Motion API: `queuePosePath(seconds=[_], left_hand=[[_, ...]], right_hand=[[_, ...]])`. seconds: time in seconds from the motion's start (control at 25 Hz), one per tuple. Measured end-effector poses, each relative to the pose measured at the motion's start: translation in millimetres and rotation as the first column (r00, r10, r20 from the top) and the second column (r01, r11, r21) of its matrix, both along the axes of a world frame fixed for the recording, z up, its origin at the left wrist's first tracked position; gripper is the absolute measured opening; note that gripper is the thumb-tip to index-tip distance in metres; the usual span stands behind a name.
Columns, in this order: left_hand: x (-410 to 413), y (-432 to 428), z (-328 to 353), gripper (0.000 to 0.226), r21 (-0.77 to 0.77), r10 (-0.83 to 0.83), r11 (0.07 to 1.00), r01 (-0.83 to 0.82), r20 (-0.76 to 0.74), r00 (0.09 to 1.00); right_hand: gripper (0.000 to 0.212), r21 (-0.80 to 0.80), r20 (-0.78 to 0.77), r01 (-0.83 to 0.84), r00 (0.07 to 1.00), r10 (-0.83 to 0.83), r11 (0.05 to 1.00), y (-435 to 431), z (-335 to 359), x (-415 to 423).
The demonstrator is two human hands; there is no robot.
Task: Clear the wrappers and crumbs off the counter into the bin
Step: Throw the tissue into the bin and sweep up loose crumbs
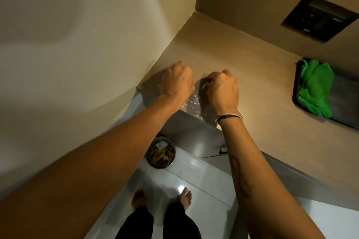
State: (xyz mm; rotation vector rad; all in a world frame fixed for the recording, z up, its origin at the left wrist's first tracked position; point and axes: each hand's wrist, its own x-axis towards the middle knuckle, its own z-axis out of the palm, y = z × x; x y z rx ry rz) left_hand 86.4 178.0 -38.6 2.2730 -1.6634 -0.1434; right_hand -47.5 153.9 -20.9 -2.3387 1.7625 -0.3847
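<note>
White crumbs (191,101) lie scattered on the beige counter (242,60), close to its front edge near the left corner. My left hand (177,80) rests knuckles-up on the counter just left of the crumbs, fingers curled under. My right hand (221,89) sits just right of them, fingers curled with the tips touching the surface. I see nothing held in either hand. Below the counter edge, a round metal bin (173,148) stands on the floor with colourful wrappers (159,156) inside.
A green cloth (314,87) lies on a black tray (343,108) at the counter's right. A dark switch panel (320,17) is on the back wall. A wall closes the left side. Grey cabinet fronts (194,134) run under the counter. My bare feet stand on glossy white floor tiles (204,176).
</note>
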Motion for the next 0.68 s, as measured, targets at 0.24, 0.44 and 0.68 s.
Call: queuePosePath(seconds=[0.24, 0.44, 0.68], left_hand=[[-2.8, 21.9, 8.3, 0.015, -0.125, -0.051, 0.991, 0.039, -0.093, 0.994], [6.4, 153.6, -30.3, 0.007, -0.535, 0.035, 0.825, -0.18, -0.269, 0.963], [3.7, 228.9, -198.6, 0.013, 0.104, 0.312, 0.95, -0.296, -0.415, 0.855]], right_hand=[[0.018, -0.073, 0.125, -0.042, 0.991, 0.051, 0.996, 22.1, 6.7, -7.7], [0.01, -0.16, 0.463, -0.189, 0.853, 0.243, 0.969, 160.9, -39.4, -9.9], [0.014, 0.398, 0.22, -0.179, 0.971, 0.095, 0.9, 210.6, -207.6, 2.4]])
